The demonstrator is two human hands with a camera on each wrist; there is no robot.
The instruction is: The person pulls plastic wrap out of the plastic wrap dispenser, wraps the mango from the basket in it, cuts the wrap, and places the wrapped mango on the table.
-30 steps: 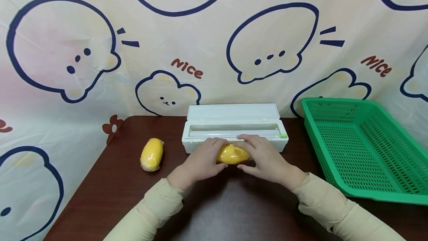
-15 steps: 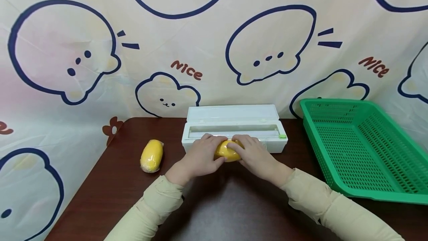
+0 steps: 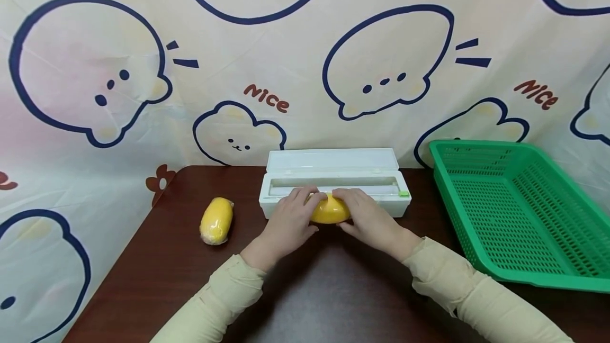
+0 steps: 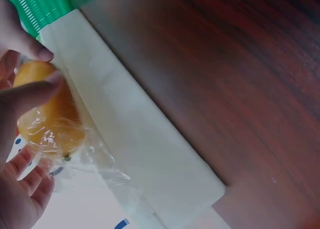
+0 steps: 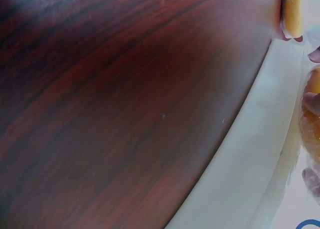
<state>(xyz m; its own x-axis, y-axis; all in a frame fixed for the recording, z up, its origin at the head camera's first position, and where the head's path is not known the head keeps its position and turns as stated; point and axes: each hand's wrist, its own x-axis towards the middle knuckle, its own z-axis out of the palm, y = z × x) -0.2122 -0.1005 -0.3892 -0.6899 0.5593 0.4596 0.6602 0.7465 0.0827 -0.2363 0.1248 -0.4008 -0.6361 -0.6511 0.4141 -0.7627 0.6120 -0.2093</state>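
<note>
Both hands hold a yellow, mango-shaped fruit (image 3: pixel 330 209) between them, at the front edge of a white cling-film box (image 3: pixel 286 206). My left hand (image 3: pixel 289 221) grips its left side. On the other side my right hand (image 3: pixel 370 221) grips it with curled fingers and the thumb below. Clear film (image 4: pixel 107 164) clings to the fruit and trails over the box in the left wrist view, where a small green stem (image 4: pixel 67 158) shows at the fruit's end. The box's lid (image 3: pixel 332 160) stands raised, with a pale roll (image 3: pixel 329 189) inside.
A second yellow fruit (image 3: pixel 216 221), wrapped in clear film, lies on the dark wooden table (image 3: pixel 329 300) to the left. A green perforated basket (image 3: pixel 469 250) stands at the right. Behind the table hangs a patterned cloth (image 3: pixel 305 68).
The fruit has turned between my hands and risen slightly. My right hand reached further left over the fruit half a second ago, and now sits back at its right side.
</note>
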